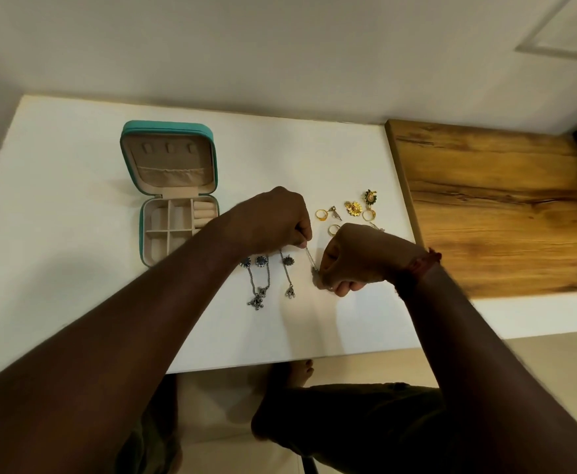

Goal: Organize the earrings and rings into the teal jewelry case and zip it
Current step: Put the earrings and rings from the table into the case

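The teal jewelry case (142,213) lies open on the white table (58,206), its beige compartments showing. My left hand (277,220) pinches the top of a silver chain earring (311,260), and my right hand (355,258) pinches its lower end just above the table. Three more silver dangle earrings (263,278) lie in a row left of it. Gold rings (321,214) and gold flower earrings (353,208) lie behind my right hand.
A wooden board (499,206) adjoins the table on the right. The wall runs behind the table. My knees and a bare foot show below the table's near edge.
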